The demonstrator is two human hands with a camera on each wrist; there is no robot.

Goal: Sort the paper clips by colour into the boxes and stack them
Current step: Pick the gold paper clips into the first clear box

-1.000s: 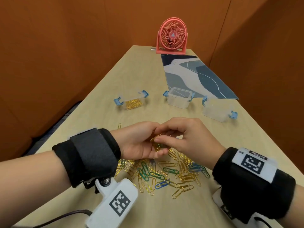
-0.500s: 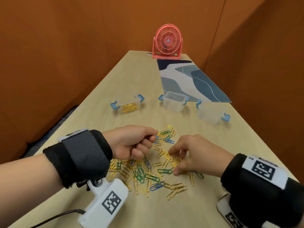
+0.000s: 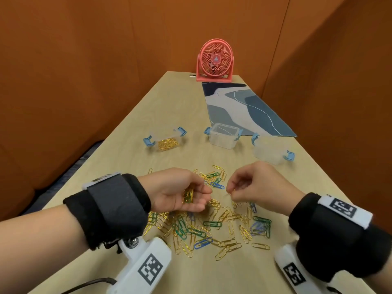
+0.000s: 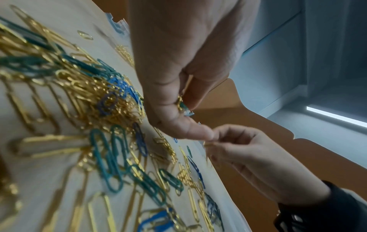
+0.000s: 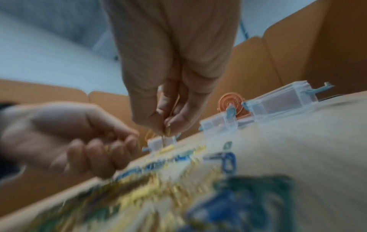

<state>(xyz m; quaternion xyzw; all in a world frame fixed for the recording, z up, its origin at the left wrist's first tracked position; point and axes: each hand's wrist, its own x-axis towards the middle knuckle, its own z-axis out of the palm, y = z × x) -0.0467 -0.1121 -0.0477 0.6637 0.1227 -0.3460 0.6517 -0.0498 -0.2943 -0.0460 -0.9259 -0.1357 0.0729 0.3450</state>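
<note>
A heap of gold, green and blue paper clips lies on the table in front of me. My left hand hovers over the heap's far left side, palm turned up, fingers curled round a bunch of gold clips. My right hand is raised beside it and pinches a single gold clip between thumb and fingertips. Three clear boxes with blue latches stand further back: the left box holds gold clips, the middle box and right box look empty.
A blue-grey patterned mat lies behind the boxes on the right. A pink desk fan stands at the table's far end. Orange partition walls close in both sides. The table's left edge drops to the floor.
The hands met above the heap, then the right went down into the clips. Now it has lifted with one gold clip, and the left hand has turned palm up, showing its bunch.
</note>
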